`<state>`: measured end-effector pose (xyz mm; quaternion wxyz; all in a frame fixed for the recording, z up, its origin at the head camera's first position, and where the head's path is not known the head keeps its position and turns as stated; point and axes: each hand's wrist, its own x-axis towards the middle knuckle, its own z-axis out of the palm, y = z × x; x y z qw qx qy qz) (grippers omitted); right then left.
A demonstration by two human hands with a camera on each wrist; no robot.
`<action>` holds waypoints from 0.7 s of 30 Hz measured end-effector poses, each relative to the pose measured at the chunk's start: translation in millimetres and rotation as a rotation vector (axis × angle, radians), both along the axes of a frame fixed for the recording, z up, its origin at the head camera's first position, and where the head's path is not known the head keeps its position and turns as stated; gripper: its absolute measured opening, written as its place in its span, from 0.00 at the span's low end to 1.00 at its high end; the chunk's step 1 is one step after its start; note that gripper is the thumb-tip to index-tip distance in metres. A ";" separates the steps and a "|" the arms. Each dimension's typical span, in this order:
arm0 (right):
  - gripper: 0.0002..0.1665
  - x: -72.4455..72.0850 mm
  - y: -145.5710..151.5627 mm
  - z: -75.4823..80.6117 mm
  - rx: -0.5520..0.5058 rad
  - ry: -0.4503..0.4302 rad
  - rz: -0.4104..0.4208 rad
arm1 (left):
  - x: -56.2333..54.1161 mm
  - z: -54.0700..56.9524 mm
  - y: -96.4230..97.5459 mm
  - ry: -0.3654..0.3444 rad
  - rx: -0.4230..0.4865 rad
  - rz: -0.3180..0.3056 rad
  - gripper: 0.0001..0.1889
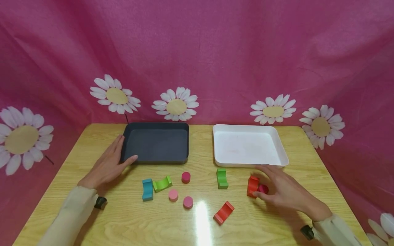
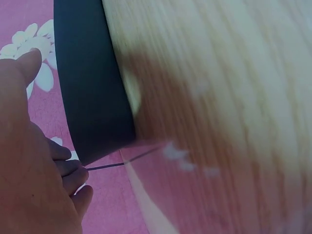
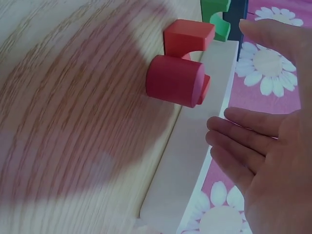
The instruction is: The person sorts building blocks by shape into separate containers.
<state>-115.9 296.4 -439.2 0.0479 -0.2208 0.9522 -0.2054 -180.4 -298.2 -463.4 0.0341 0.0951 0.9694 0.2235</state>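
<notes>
My left hand lies along the left side of a black tray, fingers extended and thumb near its front corner. The left wrist view shows the tray's wall close to the fingers; whether they touch is hard to tell. My right hand hovers in front of the white tray, thumb and fingers spread around a red block with a curved notch and a crimson cylinder. In the right wrist view the cylinder stands beside the notched block, and the fingers are apart from both.
On the wooden table lie a blue notched block, a lime one, a green one and another red one. Three pink-to-crimson cylinders, including a light pink one, stand left of centre. A flowered pink cloth hangs behind.
</notes>
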 end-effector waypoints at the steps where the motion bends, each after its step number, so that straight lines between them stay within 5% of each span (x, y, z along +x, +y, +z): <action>1: 0.49 -0.5 -0.8 -0.4 0.002 -0.006 0.006 | -0.4 -0.5 0.1 0.002 0.000 0.001 0.57; 21: 0.45 -8.5 -6.3 -13.4 0.043 -0.023 0.067 | -3.3 -6.7 3.9 -0.009 -0.013 -0.012 0.59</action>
